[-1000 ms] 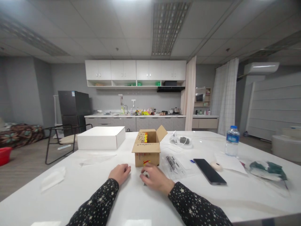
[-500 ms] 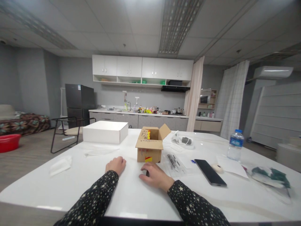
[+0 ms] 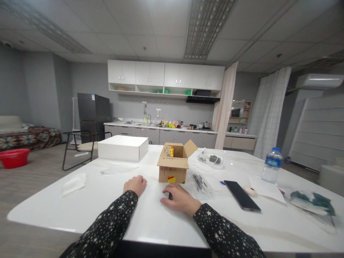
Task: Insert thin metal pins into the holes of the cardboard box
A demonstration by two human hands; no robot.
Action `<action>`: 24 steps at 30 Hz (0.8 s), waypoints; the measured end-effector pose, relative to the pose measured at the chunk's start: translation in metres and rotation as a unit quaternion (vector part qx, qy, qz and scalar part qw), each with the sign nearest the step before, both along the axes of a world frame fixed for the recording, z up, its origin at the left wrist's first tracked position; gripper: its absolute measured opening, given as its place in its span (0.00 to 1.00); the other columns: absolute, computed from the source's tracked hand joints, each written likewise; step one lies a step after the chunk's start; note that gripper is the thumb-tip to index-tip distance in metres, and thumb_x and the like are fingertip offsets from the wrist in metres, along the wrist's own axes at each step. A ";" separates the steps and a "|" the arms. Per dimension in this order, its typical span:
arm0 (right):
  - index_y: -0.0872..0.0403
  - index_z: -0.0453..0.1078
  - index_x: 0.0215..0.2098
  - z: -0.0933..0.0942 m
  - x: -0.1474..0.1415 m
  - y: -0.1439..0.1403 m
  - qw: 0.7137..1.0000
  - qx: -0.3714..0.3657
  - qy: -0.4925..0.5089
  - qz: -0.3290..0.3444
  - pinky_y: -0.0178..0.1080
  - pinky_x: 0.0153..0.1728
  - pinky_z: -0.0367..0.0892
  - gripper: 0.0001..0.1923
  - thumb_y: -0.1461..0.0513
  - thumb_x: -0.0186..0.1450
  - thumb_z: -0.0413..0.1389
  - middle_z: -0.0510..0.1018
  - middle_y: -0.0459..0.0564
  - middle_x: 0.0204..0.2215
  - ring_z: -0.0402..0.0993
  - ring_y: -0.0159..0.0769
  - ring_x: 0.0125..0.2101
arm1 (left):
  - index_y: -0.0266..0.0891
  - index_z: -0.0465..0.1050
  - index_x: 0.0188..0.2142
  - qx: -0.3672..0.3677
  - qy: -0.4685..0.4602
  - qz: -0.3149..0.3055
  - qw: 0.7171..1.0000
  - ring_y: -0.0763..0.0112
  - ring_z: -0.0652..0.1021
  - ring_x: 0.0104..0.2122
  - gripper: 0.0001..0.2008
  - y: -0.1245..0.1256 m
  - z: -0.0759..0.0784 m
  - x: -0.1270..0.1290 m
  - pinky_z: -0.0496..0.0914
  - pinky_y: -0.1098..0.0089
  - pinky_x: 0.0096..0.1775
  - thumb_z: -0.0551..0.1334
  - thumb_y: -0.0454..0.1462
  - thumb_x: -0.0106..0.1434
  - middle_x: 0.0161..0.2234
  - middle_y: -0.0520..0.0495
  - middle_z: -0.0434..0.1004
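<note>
Left hand (image 3: 135, 185) is laid on the glossy white table (image 3: 156, 225) in the head view, its fingers loosely curled; whether anything is covered by them cannot be told. By the right hand (image 3: 180, 198), a small dark object (image 3: 170, 196) appears to be gripped between thumb and curled fingers; it is mostly hidden, so its long axis cannot be made out; it is turned toward the space between the two hands.

Directly beyond the right hand's fingers, an open brown cardboard box (image 3: 173, 173) is placed on the table; its long axis is directed away from the person, so that its short end is presented to the hands; its near flap (image 3: 172, 163) is folded outward on that side. The box is approached more closely by the right hand; the left hand is set to the left of it and apart. Just to the right of the box, a clear plastic packet of thin dark tools (image 3: 199, 183) is laid flat; farther right, a flat black phone (image 3: 242, 196) is set aslant; beyond the left hand, a white rectangular carton (image 3: 118, 148) is seen.
</note>
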State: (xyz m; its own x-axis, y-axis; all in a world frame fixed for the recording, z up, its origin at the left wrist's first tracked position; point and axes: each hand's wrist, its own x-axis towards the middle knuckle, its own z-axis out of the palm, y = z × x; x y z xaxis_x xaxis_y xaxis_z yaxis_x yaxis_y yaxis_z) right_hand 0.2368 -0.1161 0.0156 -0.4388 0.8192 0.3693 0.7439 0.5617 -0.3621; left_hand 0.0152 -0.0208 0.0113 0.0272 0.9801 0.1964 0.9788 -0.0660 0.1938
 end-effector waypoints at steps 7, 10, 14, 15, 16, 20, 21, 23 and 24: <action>0.57 0.74 0.49 0.008 0.008 0.000 1.000 -0.001 0.007 -0.008 0.42 0.51 0.63 0.23 0.53 0.60 0.61 0.77 0.57 0.46 0.72 0.46 0.48 | 0.39 0.76 0.41 0.001 -0.002 0.001 1.000 0.45 0.78 0.44 0.22 0.003 -0.004 -0.004 0.68 0.55 0.42 0.46 0.45 0.64 0.43 0.32 0.79; 0.57 0.73 0.50 0.012 0.018 0.000 0.999 -0.016 0.025 -0.013 0.42 0.54 0.62 0.26 0.51 0.58 0.62 0.75 0.58 0.49 0.71 0.47 0.50 | 0.39 0.76 0.40 -0.001 0.003 0.003 1.000 0.47 0.79 0.44 0.22 0.005 -0.005 -0.003 0.69 0.55 0.42 0.46 0.45 0.64 0.43 0.33 0.79; 0.56 0.73 0.51 0.012 0.028 -0.001 0.999 -0.040 0.011 -0.023 0.44 0.56 0.60 0.28 0.49 0.57 0.63 0.74 0.58 0.51 0.69 0.49 0.53 | 0.40 0.76 0.39 -0.005 0.014 0.007 1.000 0.49 0.79 0.44 0.21 0.007 -0.006 -0.001 0.70 0.57 0.42 0.46 0.45 0.64 0.43 0.35 0.80; 0.56 0.73 0.51 0.012 0.029 -0.001 0.999 -0.044 0.004 -0.022 0.44 0.55 0.61 0.28 0.49 0.57 0.63 0.74 0.58 0.51 0.69 0.49 0.52 | 0.40 0.76 0.39 -0.005 0.015 0.006 1.000 0.49 0.79 0.44 0.21 0.008 -0.007 0.000 0.70 0.57 0.42 0.46 0.45 0.64 0.43 0.35 0.80; 0.55 0.73 0.51 0.012 0.030 -0.001 0.999 -0.047 -0.001 -0.020 0.44 0.55 0.61 0.28 0.49 0.57 0.63 0.74 0.57 0.50 0.69 0.49 0.52 | 0.40 0.76 0.39 -0.004 0.016 0.006 1.000 0.50 0.79 0.44 0.21 0.008 -0.007 0.001 0.70 0.57 0.42 0.46 0.45 0.64 0.43 0.35 0.80; 0.55 0.74 0.49 0.012 0.030 -0.001 0.999 -0.042 -0.019 -0.002 0.42 0.52 0.63 0.25 0.51 0.57 0.63 0.76 0.56 0.47 0.71 0.47 0.49 | 0.41 0.76 0.39 -0.005 0.014 0.006 1.000 0.50 0.79 0.44 0.21 0.008 -0.008 0.004 0.70 0.57 0.42 0.46 0.46 0.64 0.43 0.36 0.80; 0.55 0.74 0.48 0.012 0.029 -0.002 0.999 -0.038 -0.022 0.003 0.42 0.51 0.63 0.24 0.52 0.57 0.62 0.77 0.55 0.46 0.71 0.47 0.48 | 0.41 0.76 0.40 -0.006 0.013 0.006 1.000 0.50 0.79 0.44 0.22 0.007 -0.008 0.004 0.70 0.57 0.42 0.46 0.46 0.64 0.43 0.36 0.80; 0.55 0.74 0.48 0.012 0.029 -0.002 0.999 -0.035 -0.028 0.011 0.41 0.50 0.64 0.22 0.53 0.58 0.62 0.77 0.55 0.45 0.71 0.46 0.48 | 0.41 0.76 0.40 -0.004 0.011 0.007 1.000 0.50 0.79 0.44 0.22 0.007 -0.009 0.004 0.70 0.57 0.42 0.46 0.46 0.64 0.43 0.36 0.80; 0.55 0.74 0.48 0.012 0.029 -0.003 0.999 -0.035 -0.031 0.012 0.41 0.50 0.64 0.22 0.54 0.58 0.62 0.77 0.55 0.45 0.71 0.45 0.48 | 0.41 0.76 0.40 -0.003 0.010 0.008 1.000 0.50 0.79 0.44 0.22 0.007 -0.010 0.003 0.70 0.57 0.42 0.46 0.46 0.64 0.43 0.36 0.80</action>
